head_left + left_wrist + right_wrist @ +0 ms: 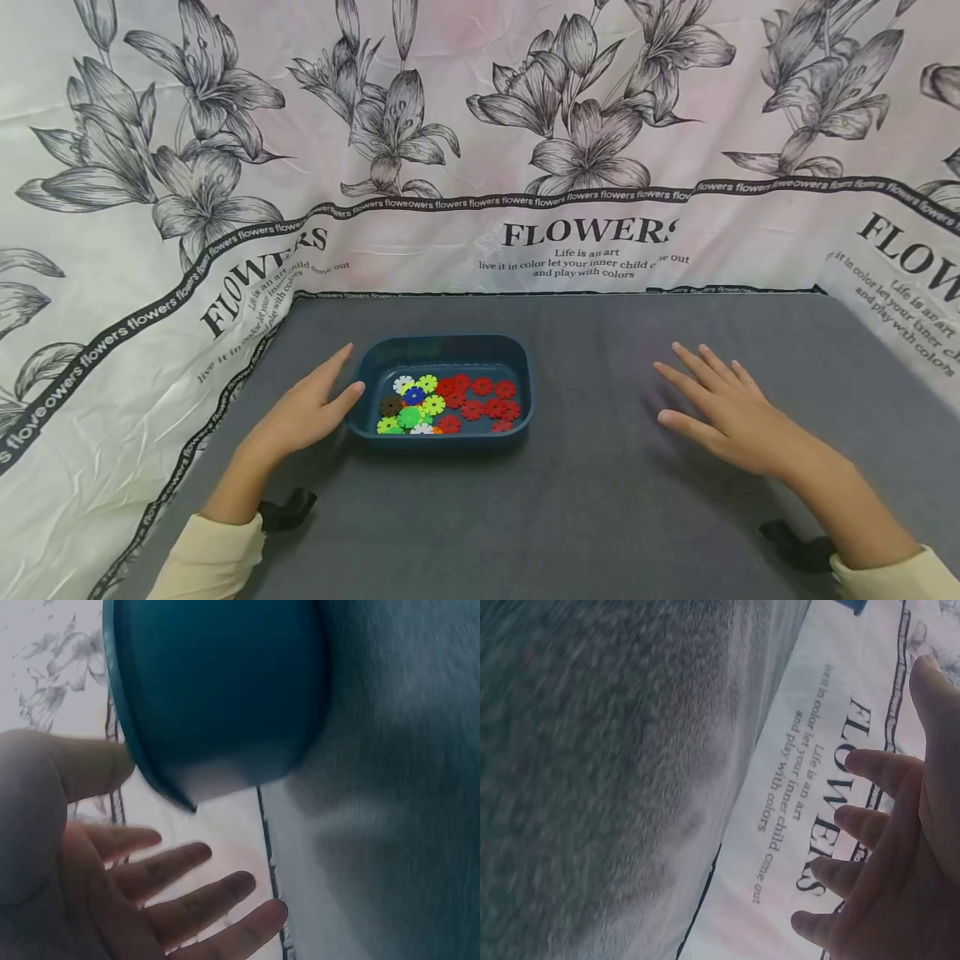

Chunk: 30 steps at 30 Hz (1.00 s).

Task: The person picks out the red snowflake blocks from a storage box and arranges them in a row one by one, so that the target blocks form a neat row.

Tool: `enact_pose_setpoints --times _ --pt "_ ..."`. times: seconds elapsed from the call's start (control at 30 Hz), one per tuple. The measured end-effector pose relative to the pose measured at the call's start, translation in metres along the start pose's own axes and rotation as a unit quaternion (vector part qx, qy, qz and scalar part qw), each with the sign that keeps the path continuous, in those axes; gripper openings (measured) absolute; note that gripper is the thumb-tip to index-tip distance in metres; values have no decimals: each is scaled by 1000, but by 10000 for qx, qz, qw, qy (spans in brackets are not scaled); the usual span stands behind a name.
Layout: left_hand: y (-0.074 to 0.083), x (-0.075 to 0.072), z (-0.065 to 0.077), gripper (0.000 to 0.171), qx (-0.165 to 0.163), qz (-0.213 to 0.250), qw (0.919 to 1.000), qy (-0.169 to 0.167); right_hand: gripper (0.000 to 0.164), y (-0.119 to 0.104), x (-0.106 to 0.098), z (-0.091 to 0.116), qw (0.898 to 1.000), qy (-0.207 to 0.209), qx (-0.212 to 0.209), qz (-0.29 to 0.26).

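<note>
A dark blue tray (442, 443) stands on the grey table, holding several small flower-shaped plastic discs. Red discs (482, 386) lie mostly in its right half; green, yellow, white, blue and brown ones (410, 417) are heaped on the left. My left hand (303, 412) is at the tray's left end, fingers extended, thumb tip right at the rim. In the left wrist view the thumb overlaps the rim edge of the tray (225, 682), the other fingers spread apart below it. Well to the right of the tray, my right hand (723, 412) hovers over the table with fingers spread, holding nothing.
The grey tabletop (585, 500) spreads around the tray. A white cloth (420, 250) printed with flowers and lettering hangs behind the table and along both sides. Black straps (288, 510) are at both wrists.
</note>
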State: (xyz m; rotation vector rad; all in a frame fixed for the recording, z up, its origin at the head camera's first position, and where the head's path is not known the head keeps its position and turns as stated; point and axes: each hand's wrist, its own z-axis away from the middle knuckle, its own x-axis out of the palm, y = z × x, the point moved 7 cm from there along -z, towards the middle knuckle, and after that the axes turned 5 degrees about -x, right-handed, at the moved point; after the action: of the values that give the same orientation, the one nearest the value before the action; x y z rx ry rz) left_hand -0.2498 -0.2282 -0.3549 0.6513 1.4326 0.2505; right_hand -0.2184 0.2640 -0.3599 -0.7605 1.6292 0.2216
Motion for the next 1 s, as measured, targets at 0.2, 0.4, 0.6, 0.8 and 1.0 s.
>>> enact_pose_setpoints --times 0.2,0.4,0.6,0.8,1.0 --pt "2 7 -8 65 -264 -30 9989 393 68 -9 2 -14 9984 240 -412 319" --pt "0 20 -20 61 -759 212 9961 387 69 -21 0 -29 9870 775 -1228 695" --pt "2 28 -31 62 -1163 763 9902 134 64 -41 -4 -44 9768 990 -1740 757" --pt "-2 34 -36 72 -1185 1012 9878 -58 49 -66 -3 -66 9662 1051 -2184 874" --pt "-2 37 -39 77 -1085 1129 9876 -119 52 -91 2 -89 9643 1003 -2273 916"
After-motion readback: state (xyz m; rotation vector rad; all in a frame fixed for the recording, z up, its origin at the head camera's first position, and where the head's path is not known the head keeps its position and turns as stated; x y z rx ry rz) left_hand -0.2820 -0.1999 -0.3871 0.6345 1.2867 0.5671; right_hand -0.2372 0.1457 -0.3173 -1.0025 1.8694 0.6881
